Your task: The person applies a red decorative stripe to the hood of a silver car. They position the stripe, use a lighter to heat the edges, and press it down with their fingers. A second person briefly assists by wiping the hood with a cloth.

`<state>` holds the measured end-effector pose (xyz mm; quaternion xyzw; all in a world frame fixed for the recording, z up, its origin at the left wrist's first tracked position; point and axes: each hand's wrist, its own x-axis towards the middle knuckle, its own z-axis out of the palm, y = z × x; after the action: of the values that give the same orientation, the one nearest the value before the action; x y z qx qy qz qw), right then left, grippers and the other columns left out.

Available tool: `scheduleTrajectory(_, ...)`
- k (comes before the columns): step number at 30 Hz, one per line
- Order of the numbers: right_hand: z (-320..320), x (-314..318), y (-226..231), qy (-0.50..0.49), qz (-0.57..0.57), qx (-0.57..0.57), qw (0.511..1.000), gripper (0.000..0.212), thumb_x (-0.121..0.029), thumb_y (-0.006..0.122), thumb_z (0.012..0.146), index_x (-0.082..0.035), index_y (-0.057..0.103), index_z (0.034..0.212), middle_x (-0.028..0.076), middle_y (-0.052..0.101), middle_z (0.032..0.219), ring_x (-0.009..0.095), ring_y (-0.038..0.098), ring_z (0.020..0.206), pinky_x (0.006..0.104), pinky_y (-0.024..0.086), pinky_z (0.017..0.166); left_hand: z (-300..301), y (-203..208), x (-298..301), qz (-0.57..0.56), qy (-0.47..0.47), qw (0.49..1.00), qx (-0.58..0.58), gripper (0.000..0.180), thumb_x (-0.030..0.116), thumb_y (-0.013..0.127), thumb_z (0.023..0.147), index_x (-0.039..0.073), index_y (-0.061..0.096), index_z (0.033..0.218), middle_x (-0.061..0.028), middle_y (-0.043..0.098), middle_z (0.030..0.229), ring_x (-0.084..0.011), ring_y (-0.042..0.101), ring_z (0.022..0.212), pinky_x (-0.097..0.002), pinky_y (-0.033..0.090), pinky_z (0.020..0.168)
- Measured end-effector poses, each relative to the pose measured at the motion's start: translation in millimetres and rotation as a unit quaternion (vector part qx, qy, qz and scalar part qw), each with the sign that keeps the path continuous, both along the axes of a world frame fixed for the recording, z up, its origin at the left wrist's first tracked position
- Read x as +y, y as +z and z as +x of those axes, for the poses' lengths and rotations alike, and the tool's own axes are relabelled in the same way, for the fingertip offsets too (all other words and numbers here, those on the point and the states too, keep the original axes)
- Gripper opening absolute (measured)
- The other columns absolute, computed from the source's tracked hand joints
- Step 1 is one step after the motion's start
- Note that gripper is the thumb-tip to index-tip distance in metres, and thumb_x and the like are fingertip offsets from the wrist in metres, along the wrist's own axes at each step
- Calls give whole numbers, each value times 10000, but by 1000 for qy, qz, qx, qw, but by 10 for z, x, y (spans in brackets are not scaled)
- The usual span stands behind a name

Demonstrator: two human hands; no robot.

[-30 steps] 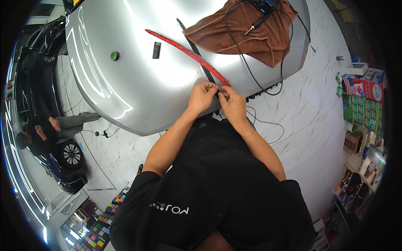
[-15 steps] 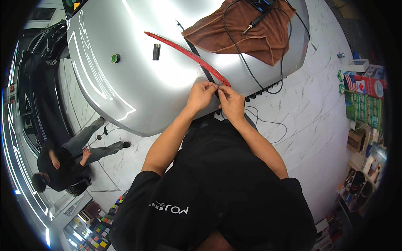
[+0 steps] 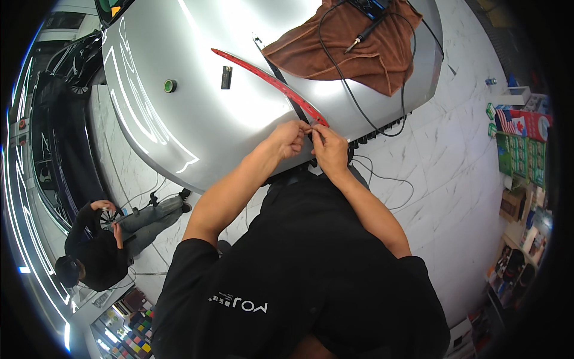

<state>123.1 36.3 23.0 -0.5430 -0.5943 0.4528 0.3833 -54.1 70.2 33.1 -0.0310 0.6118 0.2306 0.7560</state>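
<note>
On the silver car hood lies a long curved red strip, crossing a narrow black strip. My left hand and my right hand meet at the strips' near end, fingertips almost touching. Both are closed in a pinch; whatever is between the fingertips is too small to make out. Farther off, a soldering iron rests on a brown cloth, its cable looping down toward the hood's front edge. Left of the red strip are a small black rectangular piece and a small round green-rimmed roll.
A control unit with a blue display sits on the cloth. Thin cables trail over the marble-patterned floor at right. Stacked boxes and shelves line the right side. At left, another person works beside a dark car.
My left hand has turned, its fingers curling more, and my left forearm has swung outward to the left. My right hand stays nearly in place. The other person has shifted, hands now closer together.
</note>
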Motion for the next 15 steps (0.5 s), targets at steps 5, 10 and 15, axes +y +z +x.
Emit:
scheduleTrajectory(5, -6, -5, -9, -14, -10, 19, 1000, 152, -83, 730, 1052, 22, 782, 1147, 137, 805, 916, 190, 758, 589, 319, 555, 541, -10, 76, -87, 16, -5, 1000, 12, 123, 145, 708, 1034, 82, 693, 929, 74, 461, 717, -54, 373, 569, -254, 291, 495)
scheduleTrajectory(10, 23, -9, 12, -14, -31, 42, 999, 163, -92, 732, 1054, 27, 781, 1154, 126, 799, 900, 180, 751, 585, 312, 546, 533, 28, 87, -468, 352, -194, 837, 372, 156, 105, 775, 985, 58, 763, 1134, -3, 630, 870, -169, 595, 663, -326, 488, 589)
scheduleTrajectory(15, 22, -11, 2, -15, -33, 39, 999, 167, -83, 724, 1057, 26, 781, 1169, 122, 791, 888, 174, 748, 587, 308, 552, 538, 73, 262, -470, 581, -298, 532, 539, 361, 115, 844, 895, 131, 775, 1249, -73, 714, 1126, -298, 736, 874, -431, 599, 699)
